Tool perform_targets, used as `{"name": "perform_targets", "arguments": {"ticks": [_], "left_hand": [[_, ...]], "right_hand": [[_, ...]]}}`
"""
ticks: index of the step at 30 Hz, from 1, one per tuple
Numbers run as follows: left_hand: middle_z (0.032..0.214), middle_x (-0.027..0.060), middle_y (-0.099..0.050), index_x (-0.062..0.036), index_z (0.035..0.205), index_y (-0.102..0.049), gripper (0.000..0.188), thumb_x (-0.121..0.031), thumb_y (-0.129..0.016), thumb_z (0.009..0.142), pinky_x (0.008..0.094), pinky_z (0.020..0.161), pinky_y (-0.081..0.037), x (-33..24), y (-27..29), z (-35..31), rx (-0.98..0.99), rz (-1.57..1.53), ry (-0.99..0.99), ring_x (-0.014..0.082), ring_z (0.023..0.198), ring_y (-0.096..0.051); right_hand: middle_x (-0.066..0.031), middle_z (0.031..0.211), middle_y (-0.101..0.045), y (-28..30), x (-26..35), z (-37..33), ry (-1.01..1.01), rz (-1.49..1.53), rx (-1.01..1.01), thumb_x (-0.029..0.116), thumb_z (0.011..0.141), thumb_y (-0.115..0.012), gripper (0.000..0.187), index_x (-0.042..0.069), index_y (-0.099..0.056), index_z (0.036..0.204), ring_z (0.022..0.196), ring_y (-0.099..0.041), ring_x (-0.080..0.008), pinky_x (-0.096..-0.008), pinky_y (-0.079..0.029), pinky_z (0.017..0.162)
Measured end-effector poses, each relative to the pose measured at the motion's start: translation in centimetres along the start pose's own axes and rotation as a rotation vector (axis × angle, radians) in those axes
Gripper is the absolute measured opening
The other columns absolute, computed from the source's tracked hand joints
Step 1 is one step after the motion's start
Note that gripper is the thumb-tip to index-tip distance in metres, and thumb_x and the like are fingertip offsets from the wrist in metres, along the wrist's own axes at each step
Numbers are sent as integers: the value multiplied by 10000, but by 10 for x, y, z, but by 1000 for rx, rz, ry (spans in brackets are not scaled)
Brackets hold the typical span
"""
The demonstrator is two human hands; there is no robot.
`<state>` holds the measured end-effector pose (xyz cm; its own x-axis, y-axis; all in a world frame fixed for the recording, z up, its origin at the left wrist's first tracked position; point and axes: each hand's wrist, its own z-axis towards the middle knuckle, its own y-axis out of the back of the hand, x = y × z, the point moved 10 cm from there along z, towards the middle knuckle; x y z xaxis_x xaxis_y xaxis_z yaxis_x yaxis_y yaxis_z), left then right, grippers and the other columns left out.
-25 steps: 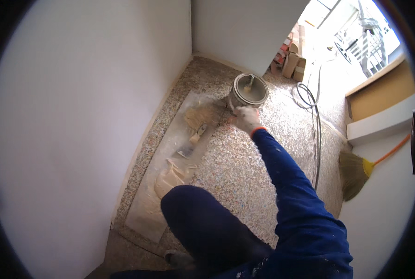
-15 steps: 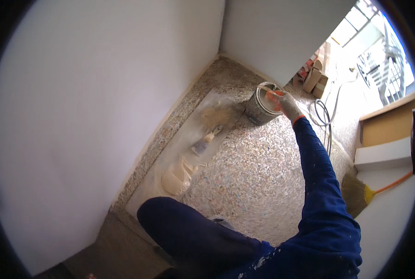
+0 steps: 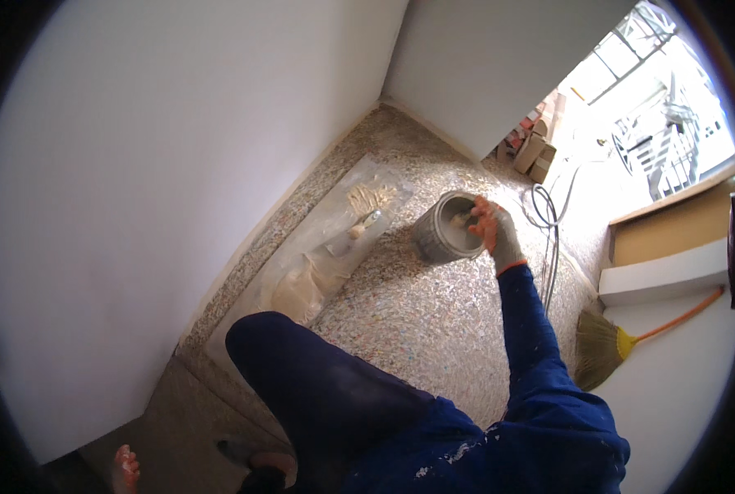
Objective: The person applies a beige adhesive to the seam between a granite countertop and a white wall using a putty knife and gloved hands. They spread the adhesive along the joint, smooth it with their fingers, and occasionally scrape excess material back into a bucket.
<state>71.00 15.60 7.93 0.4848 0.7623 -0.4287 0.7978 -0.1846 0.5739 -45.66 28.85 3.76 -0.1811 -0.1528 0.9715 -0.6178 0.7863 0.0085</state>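
Observation:
My right hand (image 3: pixel 496 232), in a pale glove with orange fingers, is closed over the near right rim of a grey bucket (image 3: pixel 433 239). The bucket tilts on the speckled floor, and something pale and lumpy shows inside its mouth. At the lower left edge the orange gloved fingers of my left hand (image 3: pixel 126 469) show in part, loosely apart, nothing seen in them. Left of the bucket, a clear plastic sheet (image 3: pixel 256 288) bears a scraper-like tool (image 3: pixel 359 229) with a pale handle, a beige smear (image 3: pixel 373 198) and a beige plastic-covered mass (image 3: pixel 302 290).
White walls (image 3: pixel 178 181) meet in a corner beyond the sheet. Dark cables (image 3: pixel 553 239) run along the floor at right, near cardboard boxes (image 3: pixel 536 156). A broom (image 3: pixel 602 346) with an orange handle leans by a white ledge. My bent knee (image 3: pixel 260 333) is in front.
The bucket has come nearer and slightly left with my right hand, its mouth now turned more to the right. My left hand's fingers have come further into view at the lower left.

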Motion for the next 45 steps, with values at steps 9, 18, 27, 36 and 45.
{"name": "perform_targets", "arguments": {"ticks": [9, 18, 27, 36, 45], "left_hand": [[1381, 118, -518, -91, 1461, -441, 534, -406, -457, 1032, 379, 1051, -401, -40, -105, 22, 279, 435, -270, 242, 1258, -494], [1544, 152, -428, -35, 1474, -442, 548, -378, -356, 1055, 367, 1187, -312, -83, -172, 6, 277, 1395, -1369, 281, 1440, -376], [1610, 120, -326, -90, 1556, -307, 543, -338, -326, 1073, 368, 1221, -243, -73, -161, 3, 453, 840, -639, 280, 1476, -309], [1389, 115, -511, -103, 1532, -351, 559, -377, -443, 1053, 331, 985, -441, 3, -127, 49, 381, 147, -94, 193, 1167, -538], [1053, -26, -570, -118, 1501, -437, 492, -240, -537, 1034, 258, 761, -445, -98, -159, -34, 179, 90, -229, 71, 821, -484]], "right_hand": [[-19, 809, -654, -44, -47, -134, -190, 40, 44, 341, 949, -706, 357, -8, -691, 1024, 640, -546, -86, -279, -470, 611], [-107, 935, -670, -134, -16, -235, 701, -1280, 399, 245, 983, -593, 280, -10, -676, 1062, 706, -648, -258, -363, -533, 652], [-220, 1082, -665, -173, -155, -255, -56, -1291, 962, 172, 898, -560, 284, 0, -645, 1106, 994, -677, -383, -537, -522, 823], [-126, 983, -749, -108, -88, -146, 3, -1653, 613, 294, 901, -621, 243, 100, -755, 960, 915, -733, -304, -436, -585, 717], [-126, 1022, -755, -122, -167, -141, -56, -1878, 857, 237, 843, -674, 238, 127, -776, 1027, 961, -736, -295, -476, -578, 716]]}}
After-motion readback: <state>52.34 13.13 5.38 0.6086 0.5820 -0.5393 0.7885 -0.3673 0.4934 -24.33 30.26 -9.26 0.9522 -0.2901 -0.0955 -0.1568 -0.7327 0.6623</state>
